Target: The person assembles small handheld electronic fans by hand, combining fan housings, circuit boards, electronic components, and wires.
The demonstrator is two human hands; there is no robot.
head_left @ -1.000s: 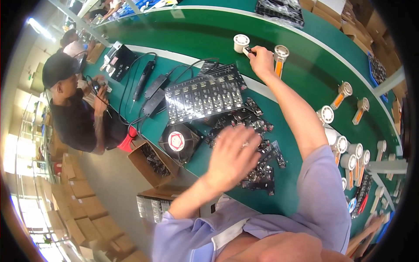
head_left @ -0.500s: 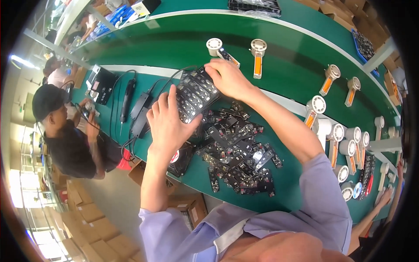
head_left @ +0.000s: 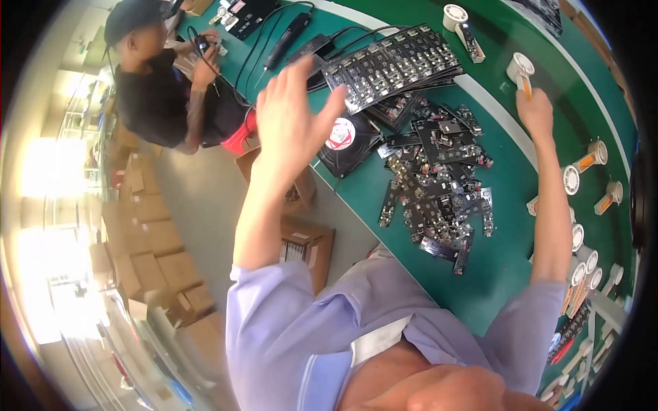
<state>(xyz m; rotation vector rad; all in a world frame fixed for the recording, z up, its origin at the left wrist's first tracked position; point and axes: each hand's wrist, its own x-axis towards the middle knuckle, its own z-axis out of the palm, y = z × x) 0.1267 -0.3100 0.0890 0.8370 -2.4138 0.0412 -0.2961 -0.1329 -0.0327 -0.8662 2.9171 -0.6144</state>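
the orange-handled tool with a round white head (head_left: 524, 74) lies on the green work table (head_left: 510, 185), at the far right of the loose heap of small black circuit boards (head_left: 437, 179), which serves here as the landmark. the right hand (head_left: 535, 113) is stretched out to this tool; its fingertips meet the orange handle, but whether they pinch it or only touch it cannot be told. the left hand (head_left: 291, 120) is raised in the air to the left of the heap, palm open, fingers spread and apart from each other, holding nothing. it hangs above the table edge, near the round black fan with a red and white centre (head_left: 346, 139), which lies just left of the heap. behind the heap lies a flat black panel of joined circuit boards (head_left: 394, 65), touching its far edge. a second white-headed tool with a dark strip (head_left: 462, 24) lies further back, well apart from the heap. more orange-handled tools with white heads (head_left: 589, 156) lie in a row to the right of the heap. brown cardboard boxes (head_left: 305, 243) stand on the floor below the heap's left side. a second person in a black shirt and cap (head_left: 161, 82) works far left of the heap.
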